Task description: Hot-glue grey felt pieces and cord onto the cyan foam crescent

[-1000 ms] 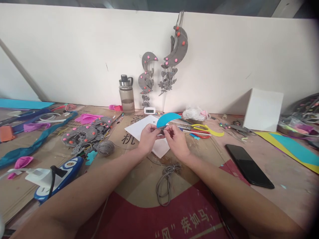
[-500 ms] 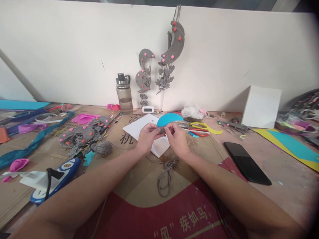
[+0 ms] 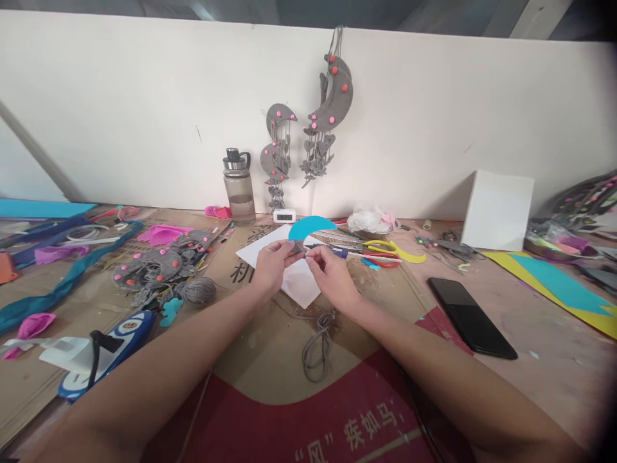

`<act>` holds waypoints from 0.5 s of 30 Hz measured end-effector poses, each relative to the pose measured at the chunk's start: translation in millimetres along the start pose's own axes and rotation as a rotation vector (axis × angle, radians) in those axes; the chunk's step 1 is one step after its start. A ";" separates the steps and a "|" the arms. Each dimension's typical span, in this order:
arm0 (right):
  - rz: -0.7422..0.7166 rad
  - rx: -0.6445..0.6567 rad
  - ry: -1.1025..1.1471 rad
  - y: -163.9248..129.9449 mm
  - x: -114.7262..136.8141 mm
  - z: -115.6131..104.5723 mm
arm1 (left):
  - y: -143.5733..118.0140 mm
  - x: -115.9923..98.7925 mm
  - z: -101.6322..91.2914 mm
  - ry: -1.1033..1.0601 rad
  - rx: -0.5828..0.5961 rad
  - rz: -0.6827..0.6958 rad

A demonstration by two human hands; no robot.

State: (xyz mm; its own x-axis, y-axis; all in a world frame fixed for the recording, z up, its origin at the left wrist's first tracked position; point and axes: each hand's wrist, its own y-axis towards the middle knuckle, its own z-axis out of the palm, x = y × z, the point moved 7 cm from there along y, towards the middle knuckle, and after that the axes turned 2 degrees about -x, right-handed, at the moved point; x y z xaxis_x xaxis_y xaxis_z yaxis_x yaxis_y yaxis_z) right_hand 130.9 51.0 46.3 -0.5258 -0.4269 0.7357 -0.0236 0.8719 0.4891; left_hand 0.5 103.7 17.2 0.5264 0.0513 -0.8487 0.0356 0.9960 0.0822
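Pinching a blue crescent-shaped foam cutout (image 3: 311,226) between them, the left hand (image 3: 272,263) and right hand (image 3: 332,276) meet just above a white sheet of paper (image 3: 296,283) lying on the counter (image 3: 270,347). The fingers of both hands are closed on the crescent's lower edge, where a small grey piece, too small to make out, sits between the fingertips. The crescent stands upright over the sheet, clear of it.

The cutout looks light and thin, likely soft enough to bend or crease under pressure, so a gentle pinch near the lower edge, as held now, seems the sound place to grip; its curved top would flex if pulled.

Nearer the person than the sheet lies a loose coil of grey cord (image 3: 318,344). Right of the sheet are yellow-handled scissors (image 3: 398,249), and further right a black phone (image 3: 470,317). Left of it rests a ball of grey yarn (image 3: 198,290); behind it a clear water bottle (image 3: 239,186) stands by the white wall.
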 end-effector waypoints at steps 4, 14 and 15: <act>0.109 0.311 0.084 -3.2 17.6 11.7 | 18.9 -12.2 -22.9 -0.045 -0.084 0.032; 0.005 0.993 0.507 -28.1 98.6 -23.6 | 39.6 -54.6 -50.4 -0.130 -0.217 0.161; 0.008 1.070 0.548 -32.9 100.2 -24.1 | 40.1 -62.4 -51.7 -0.137 -0.230 0.201</act>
State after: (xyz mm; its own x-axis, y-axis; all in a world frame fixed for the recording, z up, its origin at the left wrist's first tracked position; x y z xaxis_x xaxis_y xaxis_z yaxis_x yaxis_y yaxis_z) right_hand 99.4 -26.3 115.2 -0.1037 -0.2393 0.9654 -0.8526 0.5212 0.0376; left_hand -74.9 144.2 46.5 0.6136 0.2539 -0.7477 -0.2649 0.9582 0.1079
